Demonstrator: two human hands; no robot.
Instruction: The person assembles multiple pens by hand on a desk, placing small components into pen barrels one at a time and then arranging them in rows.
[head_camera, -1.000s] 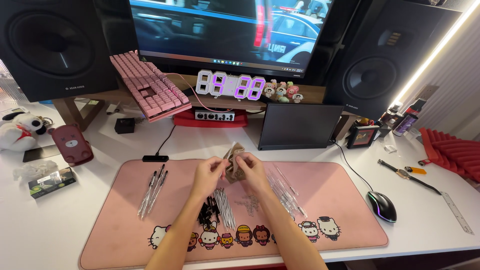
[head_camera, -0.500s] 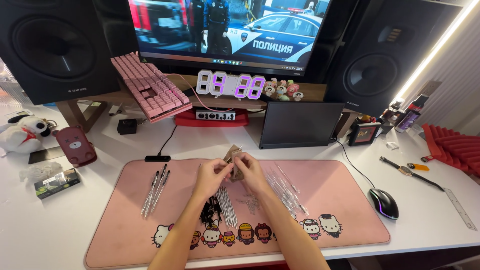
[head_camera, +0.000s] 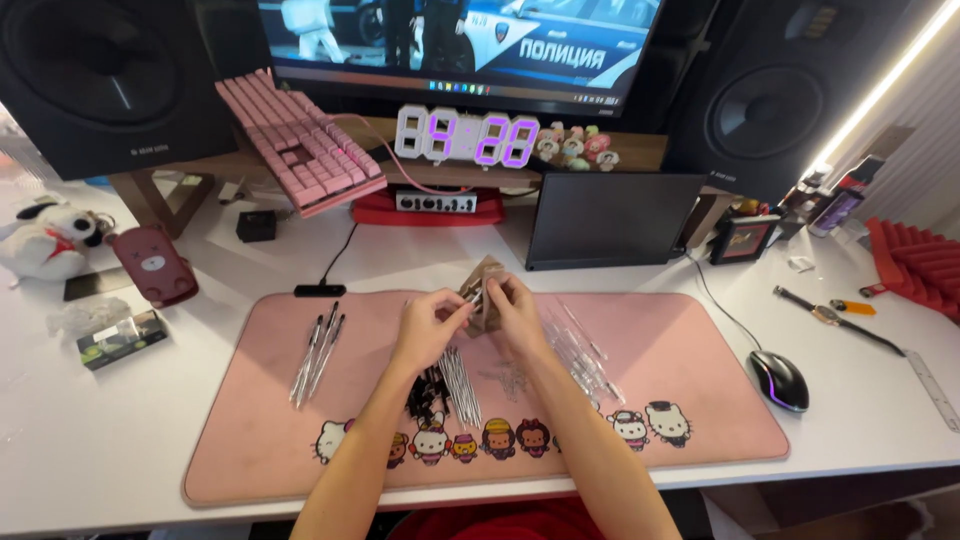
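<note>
Small brown packet: a crumpled brown paper or plastic packet held above the far edge of the pink cartoon-printed desk mat, between both hands.
Left hand: raised off the mat, forearm angled in from below; fingers pinched shut on a thin part at the packet's mouth.
Right hand: curled around the packet's side, fingers closed on it.
Risk: a tug could, I judge, spill small parts onto the mat, among the clear pen barrels and thin refills.
Nearby: assembled pens lie left on the mat; the black mouse sits on the white table.
</note>
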